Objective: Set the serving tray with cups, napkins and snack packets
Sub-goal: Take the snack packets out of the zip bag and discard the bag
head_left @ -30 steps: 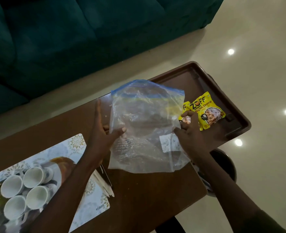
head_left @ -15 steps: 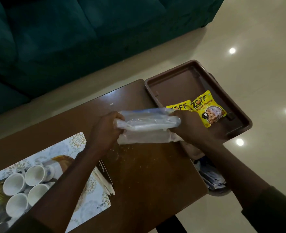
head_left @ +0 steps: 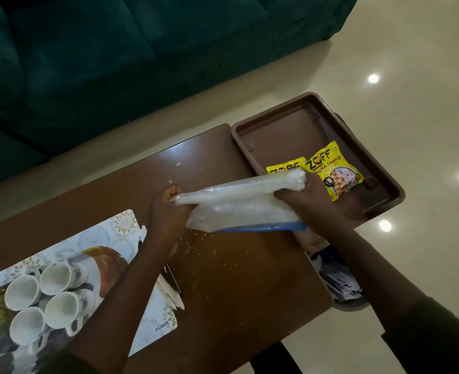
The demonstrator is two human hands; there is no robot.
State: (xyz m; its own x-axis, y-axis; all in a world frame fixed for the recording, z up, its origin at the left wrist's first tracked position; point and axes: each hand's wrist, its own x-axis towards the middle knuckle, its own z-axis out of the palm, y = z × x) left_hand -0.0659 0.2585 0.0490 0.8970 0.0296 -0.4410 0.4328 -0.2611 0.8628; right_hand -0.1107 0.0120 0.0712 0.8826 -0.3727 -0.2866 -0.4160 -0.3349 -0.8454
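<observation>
Head view, single cam.

L hand: clenched on the left end of a clear plastic bag, fist just above the tabletop.

R hand: clenched round the bag's right end; a tuft of plastic sticks out past the fist toward the tray.

Bag: zip type, rolled/folded lengthwise into a flat bundle, stretched btwn both hands. Blue zip strip runs along its near edge. Contents: cannot tell.

Serving tray: brown, rectangular, raised rim. Sits at the table's right end, beside the tabletop edge; far half bare.

Snack packets: two yellow ones, "ZOFF" print, lying flat in the tray's near part. They overlap; the left one is partly hidden behind the bag end and R hand.

Cups: four white, w/ handles, clustered touching each other on a placemat, well apart from the tray. Not on tray yet.

Placemat: printed, bird motif + floral medallions, "KUBER" at near corner. Lies on the table's left part.

Napkins: prob. the pale folded stack at the mat's right edge, mostly under the L forearm; hard to confirm.

Table: dark brown wood, pale specks scattered on top.

Below table, right: round container w/ crumpled wrappers inside.

Bkgd: dark green sofa, glossy cream floor w/ light reflections.
</observation>
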